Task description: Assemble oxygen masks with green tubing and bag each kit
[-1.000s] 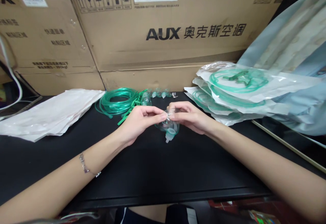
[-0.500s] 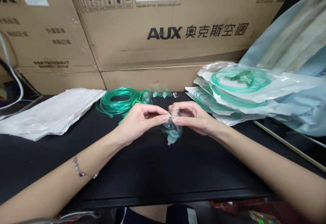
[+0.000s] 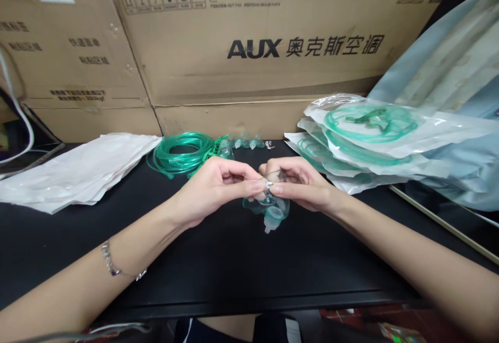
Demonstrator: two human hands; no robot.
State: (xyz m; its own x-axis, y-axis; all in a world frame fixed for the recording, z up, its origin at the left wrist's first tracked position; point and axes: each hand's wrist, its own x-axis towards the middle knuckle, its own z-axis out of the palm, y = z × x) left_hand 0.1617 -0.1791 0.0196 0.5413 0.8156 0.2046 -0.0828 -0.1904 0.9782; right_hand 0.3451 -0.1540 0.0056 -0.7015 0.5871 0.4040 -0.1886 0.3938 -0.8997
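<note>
Above the black tabletop, a clear green-tinted oxygen mask [image 3: 284, 205] hangs between my two hands, its white connector [image 3: 273, 218] tilted down toward me. My left hand [image 3: 224, 187] pinches the mask's upper edge from the left, thumb and forefinger pressed together. From the other side, my right hand [image 3: 304, 184] grips the same edge, with its thumb near the left one. Between the thumb tips shows a small shiny strip [image 3: 268, 184], which looks like the metal nose clip. The fingers partly hide the mask's upper part.
Coiled green tubing [image 3: 183, 150] lies behind my left hand, beside several small clear masks [image 3: 255, 142]. White pouches [image 3: 78, 171] are stacked at the left. Clear bags with green tubing [image 3: 362, 130] are piled at the right. Large cardboard boxes [image 3: 249, 83] stand behind.
The mask has turned and come slightly lower and to the right, so more of its body shows. Both hands keep their pinch, with the fingertips shifted a little.
</note>
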